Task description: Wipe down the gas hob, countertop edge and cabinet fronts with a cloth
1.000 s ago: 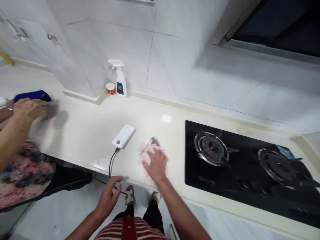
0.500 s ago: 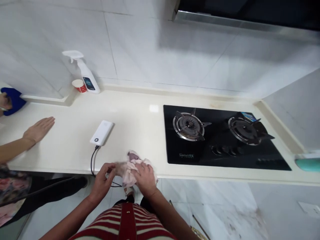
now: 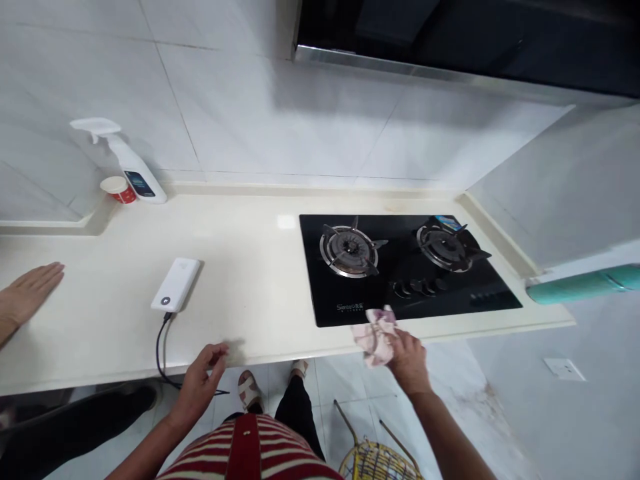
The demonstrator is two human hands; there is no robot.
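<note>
A crumpled pale pink cloth point(image 3: 374, 339) with darker purple patches is gripped in my right hand point(image 3: 411, 363). It hangs at the counter's front edge, just below the lower rim of the black gas stove point(image 3: 370, 303). My left hand point(image 3: 204, 375) is at the front edge too, loosely curled with thumb and fingers apart and nothing visible in it. To its upper left, a white power bank point(image 3: 176, 283) lies on the cream counter point(image 3: 250, 280). A black cable point(image 3: 159, 353) runs from it over the edge, passing behind my left hand.
A white spray bottle point(image 3: 135, 167) and a red-and-white paper cup point(image 3: 119, 189) stand by the back wall. Another person's hand point(image 3: 33, 293) rests flat on the counter at left. A range hood point(image 3: 450, 53) overhangs the stove. A green roll point(image 3: 580, 283) lies at right; a yellow woven chair point(image 3: 375, 460) is below.
My right hand has carried the cloth rightward, from near my left hand to the stove's front. My left hand is apart from the cloth. The view has shifted right.
</note>
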